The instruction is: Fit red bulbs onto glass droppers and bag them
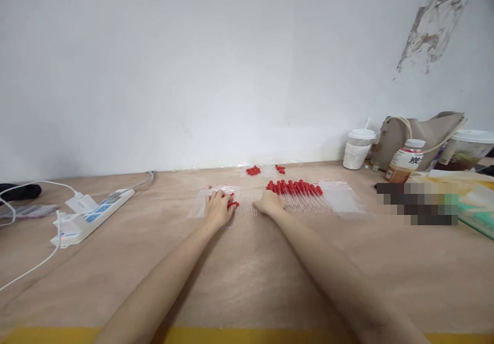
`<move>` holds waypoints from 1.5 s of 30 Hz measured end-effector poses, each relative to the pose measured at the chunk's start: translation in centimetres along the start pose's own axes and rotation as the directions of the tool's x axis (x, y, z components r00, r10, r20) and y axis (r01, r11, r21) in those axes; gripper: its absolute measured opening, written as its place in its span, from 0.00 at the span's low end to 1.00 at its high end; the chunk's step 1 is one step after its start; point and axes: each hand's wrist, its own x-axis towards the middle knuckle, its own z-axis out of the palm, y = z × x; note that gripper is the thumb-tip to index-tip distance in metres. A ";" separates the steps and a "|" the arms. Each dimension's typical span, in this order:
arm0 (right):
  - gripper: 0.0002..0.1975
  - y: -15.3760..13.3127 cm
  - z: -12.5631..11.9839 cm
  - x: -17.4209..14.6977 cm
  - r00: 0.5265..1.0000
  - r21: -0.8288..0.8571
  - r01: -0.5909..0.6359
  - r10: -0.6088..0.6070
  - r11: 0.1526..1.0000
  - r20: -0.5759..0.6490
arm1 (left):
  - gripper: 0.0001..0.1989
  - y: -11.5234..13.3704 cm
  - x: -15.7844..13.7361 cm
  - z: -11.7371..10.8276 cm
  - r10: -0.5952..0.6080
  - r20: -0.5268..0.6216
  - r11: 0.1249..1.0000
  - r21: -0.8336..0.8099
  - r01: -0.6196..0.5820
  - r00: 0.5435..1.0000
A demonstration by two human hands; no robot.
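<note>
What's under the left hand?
A flat, clear plastic bag shows around the left hand, with small red bulb-shaped pieces at its right edge. Whatever lies directly beneath the hand is covered; any hidden pieces can't be counted.

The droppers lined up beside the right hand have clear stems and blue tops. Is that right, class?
The colour is wrong: in the head view, the droppers lined up beside the right hand have clear stems and red tops, not blue ones.
</note>
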 end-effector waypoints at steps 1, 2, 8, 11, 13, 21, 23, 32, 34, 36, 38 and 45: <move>0.18 -0.1 0.1 0.2 1.000 0.007 -0.017 0.017 1.000 0.008 | 0.08 0.1 0.1 0.2 0.004 0.000 1.000 0.003 -0.004 1.000; 0.19 -0.2 0.2 0.3 0.999 0.014 -0.029 0.029 0.999 0.016 | 0.08 0.1 0.2 0.4 0.007 -0.001 1.000 0.006 -0.007 1.000; 0.18 -0.4 0.5 1.0 0.996 0.037 -0.070 0.068 0.997 0.056 | 0.07 0.2 0.0 1.0 0.033 -0.013 0.999 -0.006 -0.034 0.999; 0.19 -0.5 0.4 1.2 0.994 0.049 -0.076 0.071 0.996 0.088 | 0.07 0.3 0.1 0.9 0.040 -0.027 0.999 -0.034 -0.041 0.999; 0.19 -0.6 0.3 1.3 0.991 0.056 -0.080 0.073 0.995 0.112 | 0.06 0.5 0.0 0.6 0.038 -0.045 0.997 -0.059 -0.040 0.998; 0.12 0.6 -2.4 -0.1 0.994 0.152 0.072 -0.083 0.986 0.070 | 0.05 1.6 -3.4 -1.2 0.106 -0.058 0.930 -0.348 -0.120 0.993; 0.11 2.2 -3.5 -1.7 0.983 0.182 0.177 -0.184 0.967 0.020 | 0.04 1.9 -4.4 -1.3 0.120 -0.008 0.857 -0.504 -0.108 0.993; 0.11 7.6 -2.7 -7.3 0.752 0.306 0.658 -0.582 0.688 -0.309 | 0.10 4.1 -5.0 -1.2 0.162 0.048 0.765 -0.637 -0.095 0.986; 0.12 7.3 -1.9 -7.9 0.733 0.290 0.678 -0.593 0.675 -0.333 | 0.10 4.3 -5.1 -0.9 0.124 0.060 0.749 -0.660 -0.054 0.990; 0.12 7.1 -1.2 -8.5 0.735 0.270 0.674 -0.588 0.688 -0.338 | 0.09 4.4 -5.3 -0.6 0.117 0.061 0.724 -0.689 -0.043 0.991; 0.12 7.1 -0.7 -8.9 0.738 0.250 0.669 -0.587 0.700 -0.333 | 0.09 4.4 -5.5 -0.5 0.135 0.061 0.705 -0.707 -0.053 0.989; 0.11 7.6 -0.3 -9.1 0.706 0.214 0.705 -0.639 0.676 -0.306 | 0.09 4.3 -5.6 -0.6 0.161 0.057 0.675 -0.735 -0.068 0.985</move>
